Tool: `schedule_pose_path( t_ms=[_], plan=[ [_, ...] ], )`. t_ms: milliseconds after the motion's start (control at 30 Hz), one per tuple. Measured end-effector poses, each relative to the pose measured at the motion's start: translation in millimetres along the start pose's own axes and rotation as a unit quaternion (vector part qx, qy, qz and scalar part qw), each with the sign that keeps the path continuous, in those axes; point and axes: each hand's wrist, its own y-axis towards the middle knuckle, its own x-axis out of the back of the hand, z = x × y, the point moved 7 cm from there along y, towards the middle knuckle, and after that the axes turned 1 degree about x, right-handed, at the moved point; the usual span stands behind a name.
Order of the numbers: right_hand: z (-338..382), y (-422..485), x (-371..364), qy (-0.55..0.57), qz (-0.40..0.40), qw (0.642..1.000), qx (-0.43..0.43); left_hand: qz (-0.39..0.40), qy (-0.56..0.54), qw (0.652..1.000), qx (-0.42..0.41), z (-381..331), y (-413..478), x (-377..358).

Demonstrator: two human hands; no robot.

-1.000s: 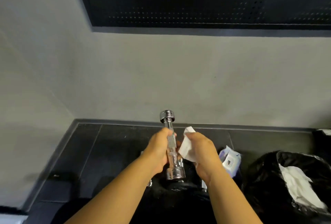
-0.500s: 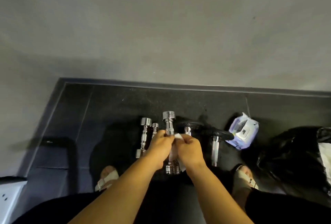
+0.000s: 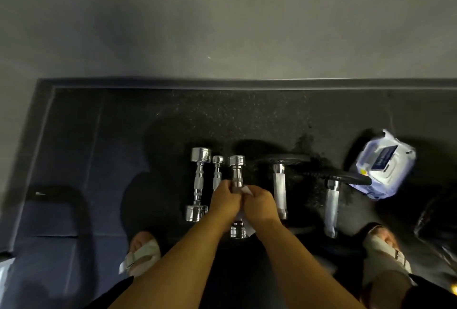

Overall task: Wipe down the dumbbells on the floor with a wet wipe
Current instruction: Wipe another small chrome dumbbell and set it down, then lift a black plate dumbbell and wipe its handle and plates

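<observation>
1. The left hand (image 3: 223, 201) is gripping the handle of the held dumbbell (image 3: 237, 175), with its fingers curled round the bar.
2. The right hand (image 3: 261, 203) is closing round the same handle from the other side and is pressing the wet wipe (image 3: 247, 190) against the metal. A corner of the wipe is showing above the knuckles and another is hanging below the hand.
3. The held dumbbell's long axis is running straight away from the person toward the wall (image 3: 222, 24). One chrome head is projecting beyond the hands and the other is lying nearer the body, so any stroke along the bar is likely to run fore and aft.
4. Both hands are touching at mid-handle, and neither is nearer an end.
5. Waiting on the floor (image 3: 123, 135) and lying parallel are a chrome dumbbell (image 3: 199, 184) and a small chrome dumbbell (image 3: 217, 172) to the left, and two plate-loaded dumbbells (image 3: 279, 190) (image 3: 331, 205) to the right.
6. The wipes pack (image 3: 385, 167) is lying right of the row, touching one black plate. Whether its flap is open cannot be told.
7. A black bag (image 3: 435, 222) is showing at the right edge, with its contents hidden.
</observation>
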Motion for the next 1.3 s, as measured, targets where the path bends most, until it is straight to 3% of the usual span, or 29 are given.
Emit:
schedule_pose_path(
  t_ms=[400, 733, 1133, 1300],
  plan=[
    [-36, 84, -16, -0.012, 0.013, 0.997, -0.078, 0.006, 0.063, 0.998, -0.001, 32, 87, -22],
    [-49, 109, -21, -0.008, -0.003, 0.997, -0.073, -0.001, 0.096, 0.994, -0.044, 37, 116, -30],
    [-65, 114, -23, 0.062, 0.004, 0.995, -0.073, -0.074, 0.134, 0.988, -0.034, 44, 121, -30],
    [-52, 101, -24, 0.113, 0.028, 0.993, -0.027, -0.123, 0.235, 0.963, -0.042, 34, 111, -19]
  ],
)
